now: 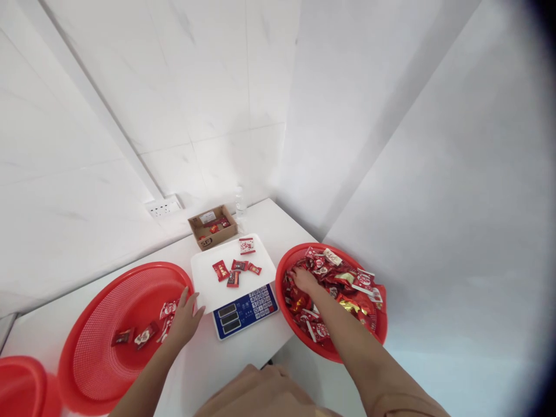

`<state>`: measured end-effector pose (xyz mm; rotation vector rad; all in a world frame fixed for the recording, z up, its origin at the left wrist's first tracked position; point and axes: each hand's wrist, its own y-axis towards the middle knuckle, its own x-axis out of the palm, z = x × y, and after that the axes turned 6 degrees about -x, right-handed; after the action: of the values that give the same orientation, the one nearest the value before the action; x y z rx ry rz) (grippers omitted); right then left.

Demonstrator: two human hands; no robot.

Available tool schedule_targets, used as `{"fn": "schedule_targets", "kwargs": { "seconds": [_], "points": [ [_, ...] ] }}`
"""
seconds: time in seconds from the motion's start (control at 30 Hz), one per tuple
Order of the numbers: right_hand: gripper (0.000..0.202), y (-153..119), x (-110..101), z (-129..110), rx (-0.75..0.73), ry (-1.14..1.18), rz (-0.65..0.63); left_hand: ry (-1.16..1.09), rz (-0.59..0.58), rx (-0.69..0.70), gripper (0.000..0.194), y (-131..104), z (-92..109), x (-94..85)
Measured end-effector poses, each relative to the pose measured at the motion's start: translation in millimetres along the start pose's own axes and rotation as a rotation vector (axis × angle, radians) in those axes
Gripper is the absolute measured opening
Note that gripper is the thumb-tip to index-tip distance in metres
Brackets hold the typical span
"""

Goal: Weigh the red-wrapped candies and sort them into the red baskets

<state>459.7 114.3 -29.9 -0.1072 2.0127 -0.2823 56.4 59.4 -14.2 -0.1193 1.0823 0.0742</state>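
Note:
My right hand [305,281] reaches into the red basket [381,324] on the right, among a heap of wrapped candies [345,278] in red, gold and white. Its fingertips are lost among the wrappers, so a grip cannot be made out. My left hand [186,320] is empty with fingers apart, between the rim of the left red basket [93,330] and the scale's white pan [208,278]. Several small red and brown candy packets [220,270] lie on the pan, with a white-and-red packet [247,246] behind them. A few wrapped candies [146,335] rest in the left basket.
The scale's blue keypad panel [245,311] faces me. A cardboard box [212,226] with some candies stands behind the scale, beside a clear plastic bottle [240,202]. Another red basket [21,385] sits at the lower left. Walls close off the table [264,220] behind and right.

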Motion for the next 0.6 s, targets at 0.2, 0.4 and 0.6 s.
{"fn": "schedule_targets", "kwargs": {
  "seconds": [0.2, 0.4, 0.6],
  "points": [
    [0.038, -30.1, -3.9, 12.9, 0.062, 0.309, 0.267, -0.01, -0.009, -0.001, 0.041, 6.9, 1.1, -3.5],
    [0.035, -42.9, -6.0, 15.1, 0.185, 0.851, 0.558, 0.014, 0.006, -0.011, 0.038, 12.0, 3.9, -4.5],
    [0.041, -55.9, -22.9, 3.8, 0.157, 1.281, 0.496, 0.039, 0.102, 0.024, 0.04, 10.2, 25.2, -12.6]
  ]
}}
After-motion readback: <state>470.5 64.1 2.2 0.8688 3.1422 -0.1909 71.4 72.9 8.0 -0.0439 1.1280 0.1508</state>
